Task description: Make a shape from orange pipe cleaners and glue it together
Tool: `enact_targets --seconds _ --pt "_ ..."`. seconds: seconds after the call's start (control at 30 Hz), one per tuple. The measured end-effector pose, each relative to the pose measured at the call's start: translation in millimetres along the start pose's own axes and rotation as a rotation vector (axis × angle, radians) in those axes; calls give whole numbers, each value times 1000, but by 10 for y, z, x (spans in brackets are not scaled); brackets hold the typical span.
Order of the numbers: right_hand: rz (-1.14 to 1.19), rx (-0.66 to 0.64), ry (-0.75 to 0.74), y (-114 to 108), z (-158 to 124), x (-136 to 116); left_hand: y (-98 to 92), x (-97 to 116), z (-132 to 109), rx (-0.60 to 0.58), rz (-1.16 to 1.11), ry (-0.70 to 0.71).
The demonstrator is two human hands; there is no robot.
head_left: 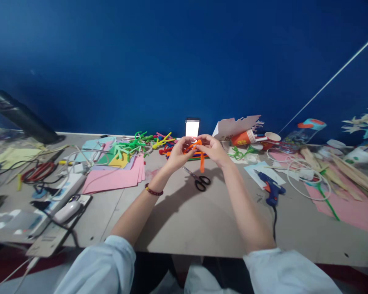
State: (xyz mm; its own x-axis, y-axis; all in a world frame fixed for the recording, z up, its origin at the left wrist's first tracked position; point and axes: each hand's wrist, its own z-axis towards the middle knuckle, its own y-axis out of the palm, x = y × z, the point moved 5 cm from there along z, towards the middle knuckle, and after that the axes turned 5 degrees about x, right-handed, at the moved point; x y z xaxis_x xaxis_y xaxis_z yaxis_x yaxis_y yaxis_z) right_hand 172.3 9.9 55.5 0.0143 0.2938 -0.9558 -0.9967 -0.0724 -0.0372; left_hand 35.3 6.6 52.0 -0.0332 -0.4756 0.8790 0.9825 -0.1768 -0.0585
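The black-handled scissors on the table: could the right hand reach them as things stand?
Probably yes. The black-handled scissors lie on the tabletop just below the right hand, nothing between, though it would first release the orange pipe cleaner.

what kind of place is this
Looks like a craft workspace: a blue-and-orange hot glue gun, stacked pink construction paper, and a fuzzy orange pipe cleaner held between the left hand and right hand.

Pale blue shirt sleeves (98, 267); a dark red beaded bracelet (153, 190) on the left wrist (159, 181).
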Motion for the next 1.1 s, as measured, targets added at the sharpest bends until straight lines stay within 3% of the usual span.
enact_targets --seconds 0.13,0.23,0.33,0.5,0.73,0.93,1.1 --pt "-1 -18 11 -6 -5 -9 -34 6 16 -15 115 18" --pt "-29 -6 -12 -8 -2 -27 -69 58 15 0 274 122" --pt "-138 15 -66 -13 2 -53 -92 122 -3 40 438 218" --pt "-335 72 -187 -44 -6 -125 -119 168 -16 77 516 236" --pt "-193 20 -73 -47 -3 -84 -105 95 1 -44 270 47" --pt "-115 0 -29 -44 -33 -121 -82 62 8 -45 29 -96" --pt "-114 20 -23 -51 -37 -138 -94 30 18 -26 -27 -180"
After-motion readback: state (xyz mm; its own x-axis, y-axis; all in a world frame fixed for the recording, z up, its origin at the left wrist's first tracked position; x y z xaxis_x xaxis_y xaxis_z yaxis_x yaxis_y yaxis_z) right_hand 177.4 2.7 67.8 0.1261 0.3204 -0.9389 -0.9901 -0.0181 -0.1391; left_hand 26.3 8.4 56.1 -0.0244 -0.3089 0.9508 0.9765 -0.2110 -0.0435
